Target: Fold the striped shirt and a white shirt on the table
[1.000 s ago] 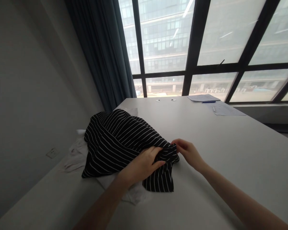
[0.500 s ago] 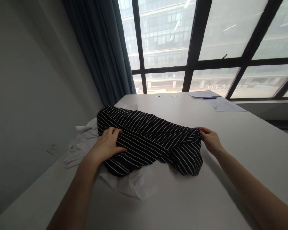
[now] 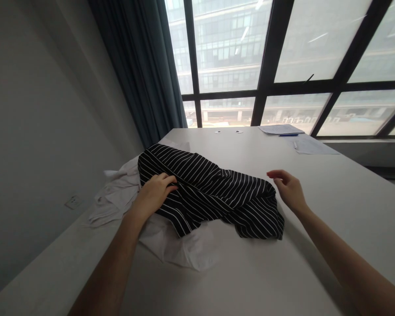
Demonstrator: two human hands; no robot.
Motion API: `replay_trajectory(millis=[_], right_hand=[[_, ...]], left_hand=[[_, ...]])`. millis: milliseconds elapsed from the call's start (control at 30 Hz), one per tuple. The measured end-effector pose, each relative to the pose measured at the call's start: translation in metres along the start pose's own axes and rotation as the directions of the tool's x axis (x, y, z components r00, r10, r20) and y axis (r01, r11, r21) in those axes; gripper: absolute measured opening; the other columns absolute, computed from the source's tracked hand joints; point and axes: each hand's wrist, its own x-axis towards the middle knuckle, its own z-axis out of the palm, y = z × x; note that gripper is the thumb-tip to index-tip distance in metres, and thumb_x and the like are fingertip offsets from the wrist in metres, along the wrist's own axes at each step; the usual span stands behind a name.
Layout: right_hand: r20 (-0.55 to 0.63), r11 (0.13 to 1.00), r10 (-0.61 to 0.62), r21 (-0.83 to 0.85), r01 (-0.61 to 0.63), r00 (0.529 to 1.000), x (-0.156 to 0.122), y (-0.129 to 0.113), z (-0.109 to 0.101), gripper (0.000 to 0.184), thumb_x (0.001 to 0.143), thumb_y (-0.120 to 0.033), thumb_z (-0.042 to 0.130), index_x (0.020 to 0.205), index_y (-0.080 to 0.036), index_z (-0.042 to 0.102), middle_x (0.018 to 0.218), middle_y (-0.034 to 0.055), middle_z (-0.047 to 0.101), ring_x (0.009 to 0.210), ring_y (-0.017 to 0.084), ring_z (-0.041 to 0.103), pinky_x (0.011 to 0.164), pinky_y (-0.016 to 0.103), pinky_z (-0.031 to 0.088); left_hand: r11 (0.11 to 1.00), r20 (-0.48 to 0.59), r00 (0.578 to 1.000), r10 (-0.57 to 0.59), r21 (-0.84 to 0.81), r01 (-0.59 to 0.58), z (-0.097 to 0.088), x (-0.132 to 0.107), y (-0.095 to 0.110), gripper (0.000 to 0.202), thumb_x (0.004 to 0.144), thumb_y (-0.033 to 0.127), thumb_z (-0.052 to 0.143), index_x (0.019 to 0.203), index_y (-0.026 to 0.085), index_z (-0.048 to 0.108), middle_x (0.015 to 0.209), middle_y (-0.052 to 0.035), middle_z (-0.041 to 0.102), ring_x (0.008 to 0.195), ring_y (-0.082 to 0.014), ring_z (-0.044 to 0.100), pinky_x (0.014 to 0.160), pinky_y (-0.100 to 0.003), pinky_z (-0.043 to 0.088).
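Striped garment [image 3: 217,195] bunched on the surface [image 3: 322,210], my left hand [image 3: 153,196] fingers clutching it, right hand [image 3: 289,189] fingers open just beside.

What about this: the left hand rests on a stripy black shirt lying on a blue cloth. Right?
Not quite. The cloth under the stripy black shirt is white, not blue, as the head view shows. The left hand does rest on the shirt.

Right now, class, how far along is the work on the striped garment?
Done: the striped garment lies stretched across the table. In hand: the left hand rests on its left end; the right hand hovers open beside it. Left: it is twisted and bunched, on a crumpled white cloth.
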Motion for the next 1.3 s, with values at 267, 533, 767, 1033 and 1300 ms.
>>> replay_trajectory(millis=[267,533,767,1033,1300], right_hand=[[0.62,0.844,-0.406,-0.028,0.536,0.671,-0.051,-0.061,0.036,0.048,0.09,-0.033,0.057,0.137,-0.028,0.047,0.135,0.0084,0.057,0.122,0.025,0.053,0.102,0.046,0.041],[0.582,0.931,-0.25,-0.075,0.357,0.774,-0.034,-0.021,0.037,0.023,0.093,-0.029,0.045,0.092,-0.024,0.067,0.09,0.0031,0.073,0.083,0.021,0.067,0.079,0.036,0.051],[0.27,0.958,-0.113,-0.226,0.177,0.956,-0.005,-0.001,0.007,0.02,0.084,-0.036,0.051,0.084,-0.024,0.067,0.08,0.0046,0.073,0.073,0.023,0.066,0.072,0.037,0.051],[0.147,0.975,-0.076,-0.195,0.104,0.986,-0.001,0.001,0.001,0.017,0.076,-0.023,0.05,0.087,-0.022,0.062,0.09,0.0052,0.069,0.08,0.02,0.065,0.079,0.039,0.052],[0.886,0.964,-0.152,0.035,0.265,0.438,-0.029,-0.068,0.0,0.04,0.08,-0.017,0.055,0.117,-0.028,0.064,0.125,0.0023,0.063,0.117,0.022,0.057,0.102,0.039,0.044]], left_hand=[[0.901,-0.06,0.996,-0.072,-0.433,0.039,-0.005,-0.002,0.032,0.034,0.093,0.048,0.043,0.077,0.022,0.058,0.072,0.0023,0.061,0.071,-0.018,0.057,0.068,-0.027,0.039],[0.905,-0.062,0.996,-0.067,-0.425,0.034,0.002,-0.002,0.039,0.03,0.092,0.047,0.046,0.082,0.023,0.062,0.077,0.0023,0.066,0.075,-0.0182,0.06,0.07,-0.028,0.04],[0.975,0.129,0.991,0.023,-0.223,0.006,0.011,-0.005,0.051,0.025,0.093,0.043,0.047,0.093,0.028,0.067,0.088,0.0017,0.071,0.081,-0.0206,0.065,0.069,-0.028,0.041],[0.96,0.426,0.892,0.149,-0.28,-0.027,0.022,-0.012,0.05,0.041,0.08,0.046,0.067,0.114,0.023,0.064,0.114,-0.0061,0.066,0.108,-0.0259,0.06,0.092,-0.034,0.044],[0.982,0.534,0.824,0.188,-0.085,-0.169,0.042,-0.03,0.091,0.077,0.059,0.031,0.087,0.126,0.018,0.05,0.127,-0.0111,0.053,0.12,-0.0318,0.048,0.102,-0.043,0.038]])
